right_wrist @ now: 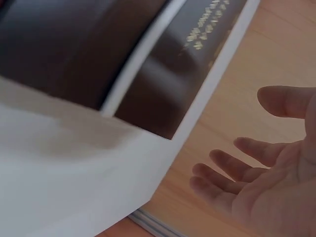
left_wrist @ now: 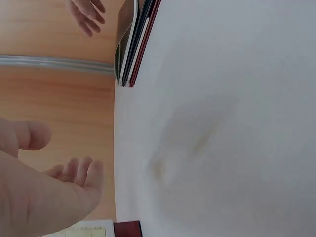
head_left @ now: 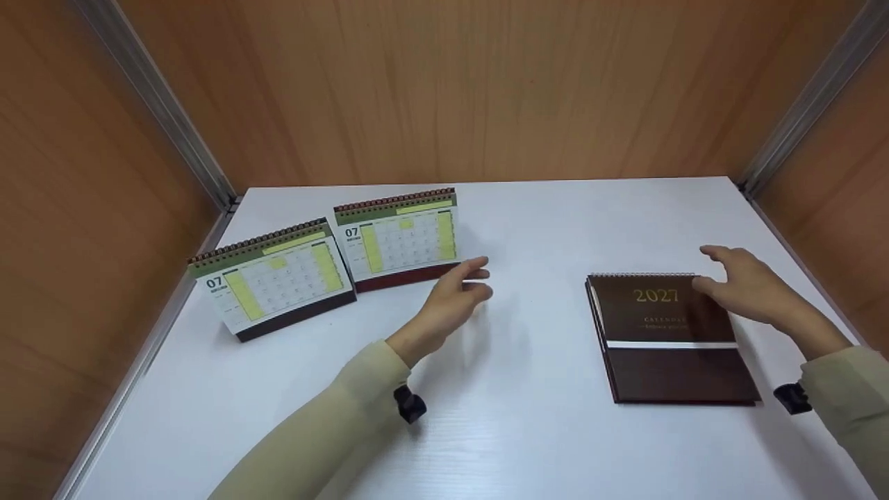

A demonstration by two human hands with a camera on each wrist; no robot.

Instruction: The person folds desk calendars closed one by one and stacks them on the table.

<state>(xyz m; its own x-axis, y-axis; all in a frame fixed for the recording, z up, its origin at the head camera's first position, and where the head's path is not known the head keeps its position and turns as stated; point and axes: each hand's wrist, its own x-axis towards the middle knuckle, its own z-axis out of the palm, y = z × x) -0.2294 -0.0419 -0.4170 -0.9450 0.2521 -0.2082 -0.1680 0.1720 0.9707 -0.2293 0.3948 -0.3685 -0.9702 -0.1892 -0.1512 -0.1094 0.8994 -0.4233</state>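
Note:
Two desk calendars stand propped up at the left of the table, both showing month 07: a dark-based one (head_left: 274, 281) in front and a red-based one (head_left: 399, 239) behind it. Beside the red-based calendar's right lower corner is my left hand (head_left: 444, 305), fingers relaxed and holding nothing. At the right lies a flat stack of brown calendars (head_left: 674, 375), the top cover marked 2027 in gold. Over its upper right edge hovers my right hand (head_left: 753, 288), thumb and fingers spread. In the right wrist view the right hand (right_wrist: 266, 173) has nothing in its grasp.
The white table (head_left: 479, 430) is walled by wood-grain panels (head_left: 479, 90) at the back and both sides. Metal corner rails (head_left: 167, 104) run up where the panels meet. A dark wrist camera (head_left: 410, 404) hangs under the left sleeve.

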